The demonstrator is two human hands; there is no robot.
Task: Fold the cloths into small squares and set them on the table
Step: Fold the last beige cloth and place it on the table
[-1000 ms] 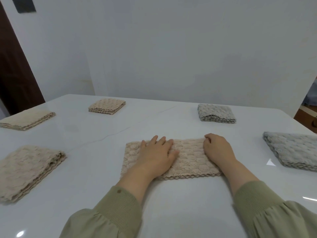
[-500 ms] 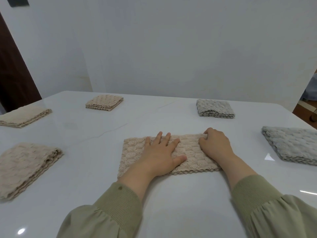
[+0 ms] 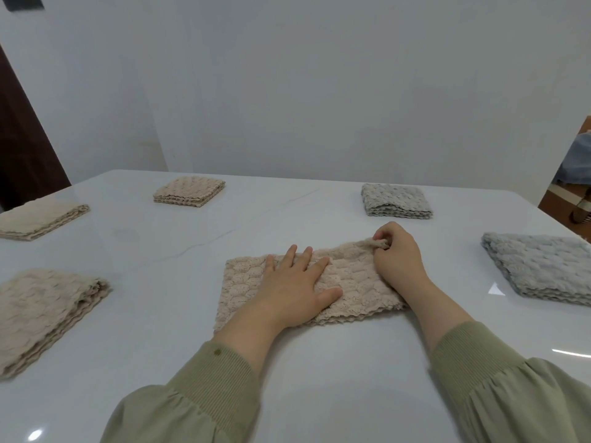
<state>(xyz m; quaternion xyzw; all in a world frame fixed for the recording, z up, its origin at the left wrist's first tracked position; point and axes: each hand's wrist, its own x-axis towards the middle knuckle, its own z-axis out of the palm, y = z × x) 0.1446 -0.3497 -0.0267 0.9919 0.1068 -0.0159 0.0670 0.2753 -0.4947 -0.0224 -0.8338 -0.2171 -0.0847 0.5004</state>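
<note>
The left hand [image 3: 292, 290] lies flat, fingers spread, pressing on the beige cloth [image 3: 351, 279] at the middle of the white table [image 3: 319, 362]. The right hand [image 3: 398, 259] pinches the cloth's far right corner, lifted slightly. Around it lie 5 folded cloths: 3 beige at left, 2 grey at right.

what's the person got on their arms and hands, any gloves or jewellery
Both are bare: no gloves, rings or watch show on the left hand or the right hand. The left sleeve and right sleeve are long, loose and sage green, gathered into ribbed knit cuffs at the wrist. The left one carries a small round brownish stud.
</note>
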